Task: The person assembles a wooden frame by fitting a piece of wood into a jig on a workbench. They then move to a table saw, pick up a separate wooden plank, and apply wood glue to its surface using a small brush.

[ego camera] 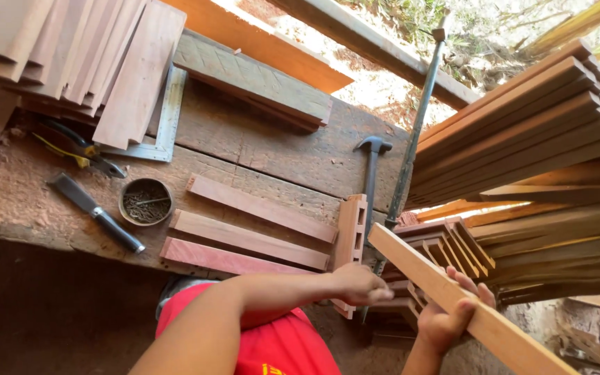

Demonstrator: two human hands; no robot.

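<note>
My right hand (451, 318) grips a long pale wooden slat (494, 333) that runs diagonally from the middle down to the lower right. My left hand (357, 283) has its fingers curled shut and rests by the near end of a notched wooden rail (351, 232). What lies under its fingers is hidden. Between my hands stands a louvre-like frame with several slats (453, 246) set in at an angle. My red shirt (279, 347) shows at the bottom.
On the rough workbench (258, 149) lie three reddish slats (248, 239), a hammer (372, 173), a round tin of nails (146, 202), a chisel (96, 212), pliers (78, 149) and a metal square (169, 118). Slat stacks (543, 139) stand right and top left (78, 48). A long metal bar (418, 125) leans nearby.
</note>
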